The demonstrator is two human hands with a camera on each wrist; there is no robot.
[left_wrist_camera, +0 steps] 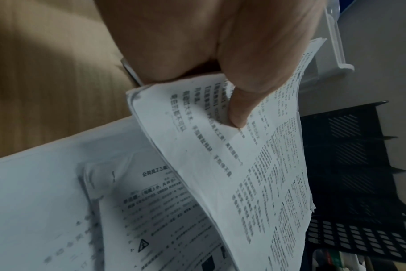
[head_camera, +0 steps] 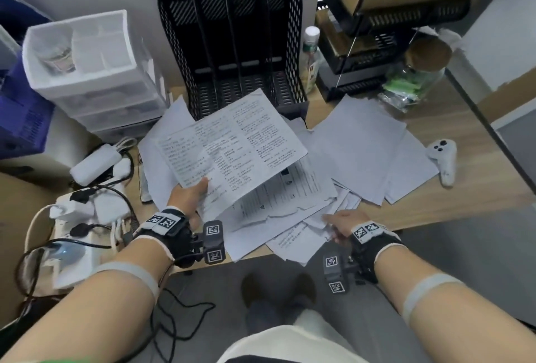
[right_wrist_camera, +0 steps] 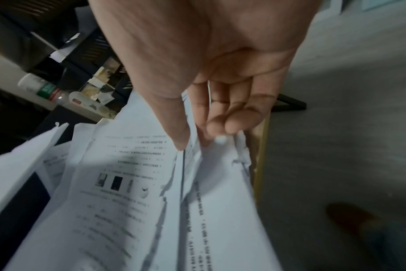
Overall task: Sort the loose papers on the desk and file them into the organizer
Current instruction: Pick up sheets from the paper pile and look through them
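My left hand [head_camera: 197, 190] holds a thin stack of printed sheets [head_camera: 232, 145] raised above the desk; the thumb [left_wrist_camera: 236, 117] presses on the top page [left_wrist_camera: 243, 174] and the fingers are hidden underneath. My right hand [head_camera: 332, 220] is at the desk's near edge and pinches a few loose papers [right_wrist_camera: 220, 183] between thumb [right_wrist_camera: 179, 135] and fingers. More printed and blank loose sheets [head_camera: 359, 145] lie scattered over the desk. The black mesh organizer [head_camera: 232, 43] stands upright against the wall behind the pile, its slots holding nothing that I can see.
A white drawer unit [head_camera: 87, 72] stands at the left, with a power strip and cables [head_camera: 84, 217] in front of it. To the right are a bottle [head_camera: 310, 52], stacked black trays [head_camera: 368, 58], a jar [head_camera: 417, 78] and a white controller [head_camera: 443, 159]. Some papers overhang the wooden desk's near edge [head_camera: 435, 217].
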